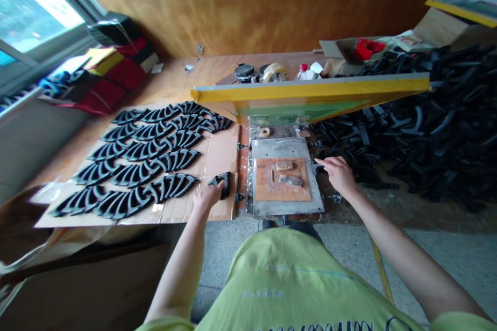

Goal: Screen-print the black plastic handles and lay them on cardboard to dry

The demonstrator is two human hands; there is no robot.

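Note:
My left hand (208, 195) is closed on a black curved plastic part (225, 186) at the right edge of a cardboard sheet (217, 150). Rows of similar black parts (143, 150) lie close together on that sheet, to the left of the hand. My right hand (338, 175) is at the right edge of a grey metal plate (279, 146), its thumb and fingers pinched on a dark piece (319, 167) that looks like another such part, mostly hidden. On the plate lies a brown board (264, 186) with two small worn blocks (291, 180) fixed on it.
A yellow-edged screen frame (310, 89) is tilted up behind the plate. A large heap of black parts (435, 129) fills the right side. Tape rolls (275, 71), a red-capped bottle (303, 69) and a cardboard box (334, 57) stand behind; red boxes (104, 94) are at left.

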